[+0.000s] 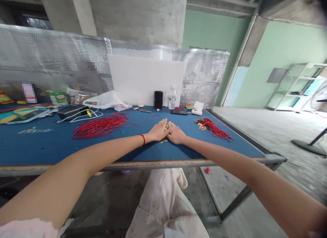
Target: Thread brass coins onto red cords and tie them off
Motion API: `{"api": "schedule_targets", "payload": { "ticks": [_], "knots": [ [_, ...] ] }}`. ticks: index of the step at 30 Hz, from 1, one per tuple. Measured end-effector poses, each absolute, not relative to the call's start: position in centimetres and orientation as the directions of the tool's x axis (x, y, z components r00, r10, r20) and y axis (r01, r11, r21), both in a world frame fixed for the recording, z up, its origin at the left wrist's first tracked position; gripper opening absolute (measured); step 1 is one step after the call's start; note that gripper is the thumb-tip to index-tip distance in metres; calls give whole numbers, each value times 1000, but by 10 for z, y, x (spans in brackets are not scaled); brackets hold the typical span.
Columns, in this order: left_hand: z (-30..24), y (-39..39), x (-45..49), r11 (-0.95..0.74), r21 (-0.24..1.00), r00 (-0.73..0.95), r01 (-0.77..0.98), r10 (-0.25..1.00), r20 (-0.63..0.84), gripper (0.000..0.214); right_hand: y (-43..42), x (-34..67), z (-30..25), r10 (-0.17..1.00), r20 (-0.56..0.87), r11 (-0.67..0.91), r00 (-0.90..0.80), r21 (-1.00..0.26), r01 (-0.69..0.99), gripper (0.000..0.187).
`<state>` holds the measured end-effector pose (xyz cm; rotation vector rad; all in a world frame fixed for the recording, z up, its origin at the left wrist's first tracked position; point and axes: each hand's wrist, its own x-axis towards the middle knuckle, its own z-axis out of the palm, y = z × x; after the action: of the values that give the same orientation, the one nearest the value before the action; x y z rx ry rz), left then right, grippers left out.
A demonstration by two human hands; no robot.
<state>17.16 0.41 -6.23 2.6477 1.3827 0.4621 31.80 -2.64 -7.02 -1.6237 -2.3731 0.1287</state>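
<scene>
My left hand [158,130] and my right hand [175,134] lie side by side, palms down and fingers stretched flat, on the blue table top [46,146]. Both cover a small heap of brass-coloured pieces [166,126] that shows between and under the fingers. A red string is tied round my left wrist. To the left lies a loose bundle of red cords [100,125]. To the right lies a pile of finished red-cord pieces with brass charms [212,126].
At the back stand a white board [145,79], a dark phone [158,99] leaning upright, a water bottle [172,97], another phone [178,111] lying flat and a white plastic bag [107,100]. A blurred person sits behind the perforated metal screen at left. A fan stand [310,144] is on the floor right.
</scene>
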Motion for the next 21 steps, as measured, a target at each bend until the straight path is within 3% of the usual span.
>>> {"api": "schedule_targets", "payload": {
  "ticks": [4,11,16,21],
  "knots": [
    [-61,21,178,-388,279,347,879,919,186,79,-5,310,-67,958,139,277,-251,-214,937,66],
    [-56,54,186,-313,313,285,897,949,133,75,28,305,-66,904,185,411,-385,-127,903,55],
    [-57,58,184,-419,370,413,829,905,99,73,22,308,-68,879,179,469,-442,-163,868,51],
    [-58,41,179,-506,352,495,787,859,129,66,4,311,-70,856,159,515,-492,-174,839,49]
  ]
}}
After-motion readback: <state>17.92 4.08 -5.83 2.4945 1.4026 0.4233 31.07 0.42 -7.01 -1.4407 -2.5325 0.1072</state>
